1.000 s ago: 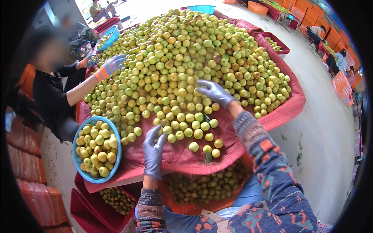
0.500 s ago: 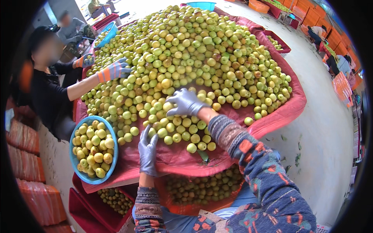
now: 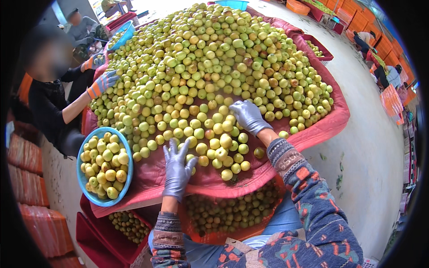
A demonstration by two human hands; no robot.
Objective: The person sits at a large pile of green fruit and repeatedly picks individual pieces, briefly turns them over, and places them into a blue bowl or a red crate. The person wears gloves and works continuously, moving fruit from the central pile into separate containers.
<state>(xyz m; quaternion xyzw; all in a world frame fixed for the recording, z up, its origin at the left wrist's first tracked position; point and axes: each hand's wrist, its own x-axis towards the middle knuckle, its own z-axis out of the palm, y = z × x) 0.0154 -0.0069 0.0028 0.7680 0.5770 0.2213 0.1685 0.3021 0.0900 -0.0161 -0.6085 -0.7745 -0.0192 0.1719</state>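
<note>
"pink-red cloth (image 3: 149, 176) covers the worktable right up to its near edge. where is the fruit being worked on?"

"loose yellow-green fruit (image 3: 220, 154) lies on that cloth in front of the person, between two grey gloves, and runs back into a big heap (image 3: 201, 67)."

"and the hands?"

"left hand (image 3: 176, 172) is spread wide beside the loose fruit, one piece partly hidden by its thumb side; i see no grip there. right hand (image 3: 250, 117) bends over the far right of the group, fingers curled narrow. whether they hold a piece, i can't tell: the back of the glove hides it."

"so which step is this?"

"i'd judge it's going through the loose fruit by hand. the next move seems to call for a light fingertip hold on single pieces, without sending neighbours rolling toward the edge."

"what's around that?"

"a round blue basket (image 3: 105, 203) full of fruit at the table's left corner; below the near edge, an orange container (image 3: 214, 239) with more, and a dark-red crate (image 3: 96, 243) to its left. beyond the basket, a co-worker's striped glove (image 3: 103, 85) is at the heap's left side. farthest off, stacked orange crates (image 3: 359, 20)."
</note>
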